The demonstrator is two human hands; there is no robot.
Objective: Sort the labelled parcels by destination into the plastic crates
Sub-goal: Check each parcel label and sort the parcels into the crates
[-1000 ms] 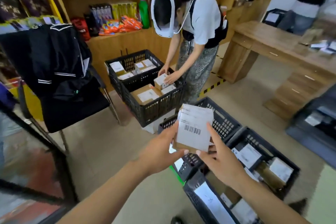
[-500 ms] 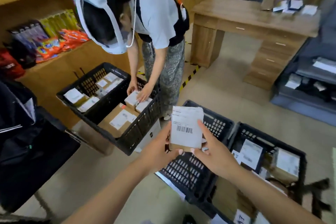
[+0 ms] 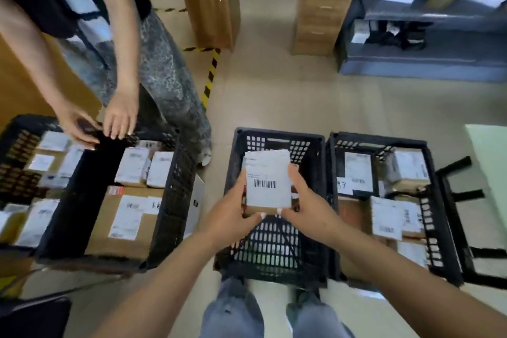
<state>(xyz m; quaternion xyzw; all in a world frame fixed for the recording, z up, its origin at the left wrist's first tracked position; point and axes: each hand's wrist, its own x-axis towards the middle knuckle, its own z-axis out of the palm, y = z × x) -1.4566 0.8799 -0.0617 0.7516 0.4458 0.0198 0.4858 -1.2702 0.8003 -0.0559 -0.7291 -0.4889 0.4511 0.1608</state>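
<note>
I hold a small cardboard parcel (image 3: pixel 267 181) with a white barcode label, its label facing me. My left hand (image 3: pixel 233 208) grips its left edge and my right hand (image 3: pixel 307 206) grips its right edge, thumbs under the bottom corners. The parcel hangs over a black plastic crate (image 3: pixel 277 244) whose slatted floor shows below my hands. Right of it stands a second black crate (image 3: pixel 428 217) holding several labelled parcels. At the left, two more black crates (image 3: pixel 175 192) hold several labelled boxes.
Another person (image 3: pixel 153 68) stands at the upper left with both hands on the far rim of the left crates. A wooden desk (image 3: pixel 315 8) and a grey shelf unit (image 3: pixel 425 44) stand behind. Yellow-black floor tape (image 3: pixel 211 74) runs beside the person. My legs (image 3: pixel 233 315) show below.
My view has tilted down and the parcel has come lower, now over the middle crate. Both hands keep their hold. The other person's hands moved from the parcels to the crate rim.
</note>
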